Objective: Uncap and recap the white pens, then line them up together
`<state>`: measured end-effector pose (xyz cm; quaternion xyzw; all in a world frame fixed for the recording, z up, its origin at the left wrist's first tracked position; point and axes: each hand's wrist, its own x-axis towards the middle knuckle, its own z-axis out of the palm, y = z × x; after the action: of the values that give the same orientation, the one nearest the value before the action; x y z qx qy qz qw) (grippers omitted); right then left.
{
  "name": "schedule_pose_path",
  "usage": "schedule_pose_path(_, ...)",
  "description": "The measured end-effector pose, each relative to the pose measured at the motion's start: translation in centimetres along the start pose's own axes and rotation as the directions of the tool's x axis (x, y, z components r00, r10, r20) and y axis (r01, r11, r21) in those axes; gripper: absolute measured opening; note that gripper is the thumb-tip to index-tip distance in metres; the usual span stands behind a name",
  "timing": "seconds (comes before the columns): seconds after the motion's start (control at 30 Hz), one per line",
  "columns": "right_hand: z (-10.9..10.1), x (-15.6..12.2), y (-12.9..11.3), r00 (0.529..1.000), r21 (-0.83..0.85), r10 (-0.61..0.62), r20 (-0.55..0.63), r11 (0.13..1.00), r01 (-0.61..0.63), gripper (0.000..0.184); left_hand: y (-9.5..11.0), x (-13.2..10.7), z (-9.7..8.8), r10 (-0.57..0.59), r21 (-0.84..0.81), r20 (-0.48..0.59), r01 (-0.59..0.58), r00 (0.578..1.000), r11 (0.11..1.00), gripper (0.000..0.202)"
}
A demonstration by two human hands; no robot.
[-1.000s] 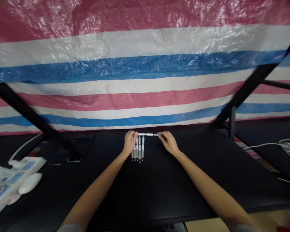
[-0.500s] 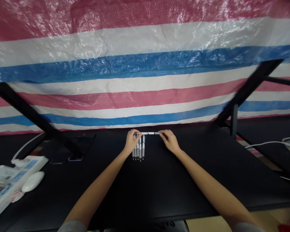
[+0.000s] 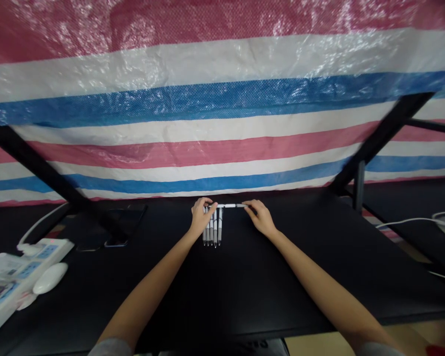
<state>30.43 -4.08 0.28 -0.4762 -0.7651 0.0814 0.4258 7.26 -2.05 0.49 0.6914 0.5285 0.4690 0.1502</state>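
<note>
A white pen with a grey grip lies crosswise between my two hands near the far side of the black table. My left hand pinches its left end between thumb and fingers. At the grey right end, my right hand has its thumb and fingertips closed on the pen. Just below it, several matching white and grey pens lie side by side in a row, tips toward me. My left hand covers the upper ends of some of them.
To the left are a white power strip with plugs and a white computer mouse. Black slanted supports rise on both sides. A striped plastic sheet hangs behind the table. White cables run at the right.
Almost nothing differs. Both hands keep their places at the ends of the crosswise pen, which has shifted very slightly, and the row of pens stays put.
</note>
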Motion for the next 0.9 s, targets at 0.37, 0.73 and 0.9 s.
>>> schedule_pose_path(0.37, 0.01, -0.01, 0.22, 1.0, 0.028, -0.007, 0.004, 1.0, 0.007, 0.023, 0.13, -0.15, 0.18, 0.144, 0.055, 0.163, -0.155, 0.976, 0.986, 0.011)
schedule_pose_path(0.73, 0.05, -0.01, 0.12, 0.998, 0.033, -0.026, 0.06, 0.999, 0.024, 0.021, -0.52, 0.03, 0.32, 0.059, 0.068, 0.123, -0.068, 0.991, 0.995, 0.03)
schedule_pose_path(0.9, 0.0, -0.08, 0.04, 0.996, 0.054, -0.056, 0.07, 0.997, 0.052, 0.022, -0.44, 0.02, 0.31, 0.044, 0.106, 0.103, -0.055, 0.994, 0.993, 0.042)
